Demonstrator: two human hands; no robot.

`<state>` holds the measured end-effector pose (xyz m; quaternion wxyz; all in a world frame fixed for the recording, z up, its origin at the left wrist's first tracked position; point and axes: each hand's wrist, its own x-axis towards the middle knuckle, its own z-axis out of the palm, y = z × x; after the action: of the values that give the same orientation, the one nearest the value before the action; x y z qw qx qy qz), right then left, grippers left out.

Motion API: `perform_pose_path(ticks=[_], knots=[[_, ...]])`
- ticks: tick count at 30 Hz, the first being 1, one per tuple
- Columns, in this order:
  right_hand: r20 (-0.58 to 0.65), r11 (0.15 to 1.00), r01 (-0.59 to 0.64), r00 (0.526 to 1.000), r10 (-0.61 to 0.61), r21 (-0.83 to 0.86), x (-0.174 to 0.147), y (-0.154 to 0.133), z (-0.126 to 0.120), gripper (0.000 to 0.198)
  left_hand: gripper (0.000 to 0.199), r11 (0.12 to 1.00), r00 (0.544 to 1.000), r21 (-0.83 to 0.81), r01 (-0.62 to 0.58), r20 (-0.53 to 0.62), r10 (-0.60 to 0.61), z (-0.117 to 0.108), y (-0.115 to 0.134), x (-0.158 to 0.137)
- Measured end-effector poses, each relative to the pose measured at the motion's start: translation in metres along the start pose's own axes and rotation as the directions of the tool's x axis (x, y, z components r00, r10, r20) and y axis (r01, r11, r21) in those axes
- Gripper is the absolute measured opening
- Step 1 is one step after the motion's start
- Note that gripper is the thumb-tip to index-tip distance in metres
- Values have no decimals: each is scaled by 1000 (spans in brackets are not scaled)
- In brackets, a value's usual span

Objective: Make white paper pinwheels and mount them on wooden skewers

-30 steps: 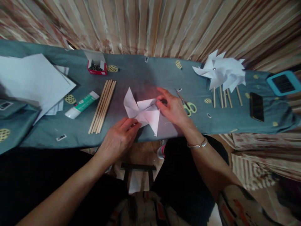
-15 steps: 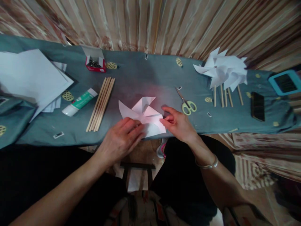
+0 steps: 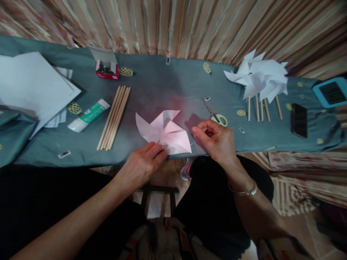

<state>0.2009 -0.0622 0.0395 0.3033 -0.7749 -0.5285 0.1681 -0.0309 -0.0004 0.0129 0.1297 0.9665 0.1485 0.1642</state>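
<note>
A folded white paper pinwheel (image 3: 177, 139) lies at the table's front edge, its blades curled up toward the middle. My left hand (image 3: 145, 159) grips its lower left part, fingers closed on the paper. To the right of the pinwheel, and apart from it, is my right hand (image 3: 217, 139). Its thumb and forefinger are pinched together; whatever they hold, if anything, is too small to make out. Just beyond that hand, scissors (image 3: 221, 120) with pale green handles lie partly hidden by it.
Left of the pinwheel lie several wooden sticks (image 3: 114, 119), a glue stick (image 3: 89, 115) and white paper sheets (image 3: 40, 86). A red box (image 3: 107, 74) of small metal pieces stands behind. Finished pinwheels (image 3: 267, 77), a phone (image 3: 299, 121) and a blue-framed device (image 3: 316, 93) are at the right.
My right hand has moved right, away from the pinwheel's edge, and its thumb and forefinger have come together. My left hand stays on the pinwheel, slightly lower.
</note>
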Motion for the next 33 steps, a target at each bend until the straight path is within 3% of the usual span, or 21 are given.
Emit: perform_pose_path(ticks=[3, 5, 9, 13, 16, 21, 28, 33], knots=[[-12, 996, 75, 997, -75, 39, -1, -2, -1, 13, 14, 1000, 1000, 28, 1, -18, 0, -5, -3, -2], [-20, 982, 188, 982, -188, 27, -3, -4, 0, 14, 14, 999, 999, 42, 16, -32, -15, -8, -7, -3], [60, 899, 435, 900, -432, -58, -7, -9, 4, 27, 16, 998, 998, 46, 49, -39, -47, -13, -12, -4], [207, 835, 548, 823, -528, -51, -12, -12, 10, 29, 18, 996, 997, 34, 80, 0, -80, -14, -14, -6], [276, 821, 565, 804, -526, -82, -13, -10, 15, 24, 16, 997, 997, 18, 76, -27, -76, -11, -15, -8], [304, 827, 551, 811, -499, -113, -12, -5, 21, 22, 13, 995, 991, 23, 95, -98, -93, -8, -16, -11], [236, 877, 476, 846, -478, 69, -12, -12, 20, 28, 11, 995, 992, 34, 98, -79, -95, -10, -16, -10], [222, 902, 406, 875, -431, 151, -9, -17, 23, 19, 13, 993, 992, 30, 113, -61, -111, -10, -15, -9]])
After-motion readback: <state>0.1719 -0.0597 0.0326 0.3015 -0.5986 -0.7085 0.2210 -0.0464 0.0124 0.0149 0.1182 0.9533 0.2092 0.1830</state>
